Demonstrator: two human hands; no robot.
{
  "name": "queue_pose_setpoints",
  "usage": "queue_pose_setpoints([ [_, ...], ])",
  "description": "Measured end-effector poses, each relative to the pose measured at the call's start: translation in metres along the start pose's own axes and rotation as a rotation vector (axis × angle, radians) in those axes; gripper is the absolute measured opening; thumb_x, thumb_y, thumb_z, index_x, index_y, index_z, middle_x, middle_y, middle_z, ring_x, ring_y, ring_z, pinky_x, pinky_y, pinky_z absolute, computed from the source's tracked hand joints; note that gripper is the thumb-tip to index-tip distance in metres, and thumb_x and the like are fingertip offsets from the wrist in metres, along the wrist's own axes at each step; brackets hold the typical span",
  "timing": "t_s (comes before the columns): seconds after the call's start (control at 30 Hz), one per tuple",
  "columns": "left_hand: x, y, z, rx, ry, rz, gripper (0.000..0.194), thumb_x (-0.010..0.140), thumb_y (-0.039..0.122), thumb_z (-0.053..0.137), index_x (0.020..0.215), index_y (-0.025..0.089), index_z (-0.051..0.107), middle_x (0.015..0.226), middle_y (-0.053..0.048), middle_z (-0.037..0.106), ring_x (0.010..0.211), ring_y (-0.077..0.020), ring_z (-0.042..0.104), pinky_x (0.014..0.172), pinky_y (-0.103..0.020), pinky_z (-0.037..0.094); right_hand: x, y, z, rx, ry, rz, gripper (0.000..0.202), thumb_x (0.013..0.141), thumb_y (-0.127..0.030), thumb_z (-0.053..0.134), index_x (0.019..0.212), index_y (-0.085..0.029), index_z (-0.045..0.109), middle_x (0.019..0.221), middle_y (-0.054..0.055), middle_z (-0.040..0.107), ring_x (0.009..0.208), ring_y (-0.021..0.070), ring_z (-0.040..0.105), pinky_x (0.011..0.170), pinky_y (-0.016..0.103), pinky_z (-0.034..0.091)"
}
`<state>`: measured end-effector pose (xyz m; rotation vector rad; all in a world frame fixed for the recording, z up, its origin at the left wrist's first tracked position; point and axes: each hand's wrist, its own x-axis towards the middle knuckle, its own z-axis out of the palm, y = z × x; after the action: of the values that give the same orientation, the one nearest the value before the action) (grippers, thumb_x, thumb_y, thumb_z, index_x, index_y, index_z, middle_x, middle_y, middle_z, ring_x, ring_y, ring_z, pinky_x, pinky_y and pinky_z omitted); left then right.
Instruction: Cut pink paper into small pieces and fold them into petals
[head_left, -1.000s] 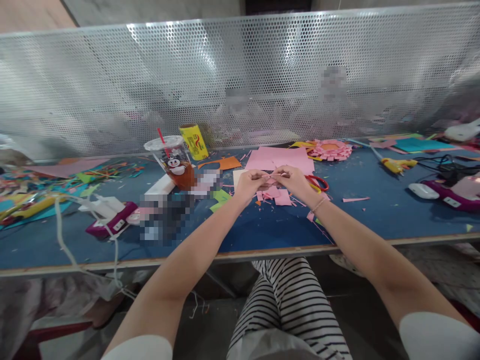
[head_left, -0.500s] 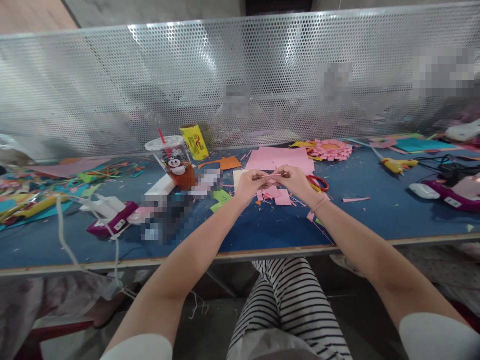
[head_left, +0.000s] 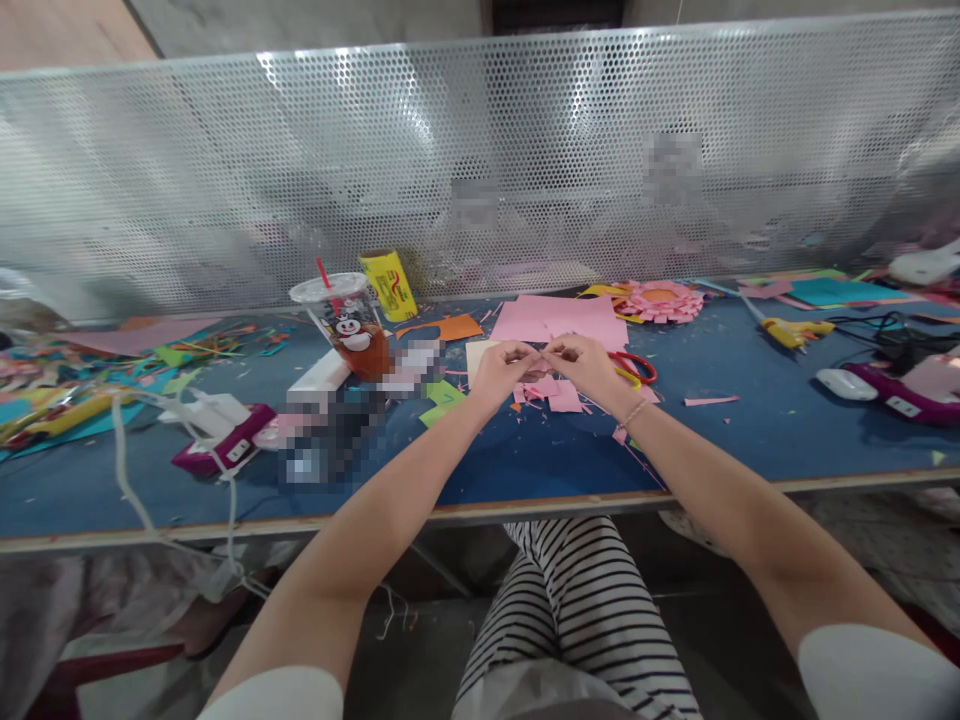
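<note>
A small pink paper piece (head_left: 541, 366), its shape unclear, sits between the hands above the blue table (head_left: 525, 460). The left hand (head_left: 504, 368) reaches in, fingertips pinching it; the right hand (head_left: 576, 360) pinches its other side. Leftward stands a clear drink cup (head_left: 349, 325); rightward, a pink paper rosette (head_left: 660, 300).

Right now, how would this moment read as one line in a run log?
left hand: pinching pink piece | right hand: pinching same pink piece | pink sheet: flat beyond hands | glue gun: right of hands
</note>
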<state>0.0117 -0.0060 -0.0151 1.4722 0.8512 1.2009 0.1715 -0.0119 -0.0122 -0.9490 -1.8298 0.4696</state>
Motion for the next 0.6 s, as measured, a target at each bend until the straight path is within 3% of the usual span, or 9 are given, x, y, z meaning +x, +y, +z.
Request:
queue_pose_setpoints([
  [0.2, 0.0039, -0.0023, -0.0016, -0.033, -0.001, -0.017, 0.026, 0.062, 0.032, 0.070, 0.072, 0.012, 0.059, 0.063, -0.001, 0.061, 0.056, -0.0131, 0.063, 0.063, -0.030, 0.055, 0.0006, -0.0002, -0.0009, -0.002, 0.007, -0.010, 0.011, 0.073, -0.022, 0.053, 0.070, -0.016, 0.062, 0.067, 0.002, 0.062, 0.061, 0.0119, 0.057, 0.057, 0.023, 0.044],
  [0.6, 0.0068, 0.0024, -0.0088, -0.077, -0.064, -0.155, 0.029, 0.067, 0.037, 0.067, 0.079, 0.011, 0.058, 0.065, -0.002, 0.060, 0.065, -0.0157, 0.066, 0.069, -0.029, 0.055, 0.0043, 0.0040, -0.0055, 0.160, -0.042, 0.203, 0.019, 0.071, -0.029, 0.055, 0.078, -0.015, 0.066, 0.075, 0.005, 0.065, 0.064, 0.0141, 0.061, 0.056, 0.026, 0.053],
])
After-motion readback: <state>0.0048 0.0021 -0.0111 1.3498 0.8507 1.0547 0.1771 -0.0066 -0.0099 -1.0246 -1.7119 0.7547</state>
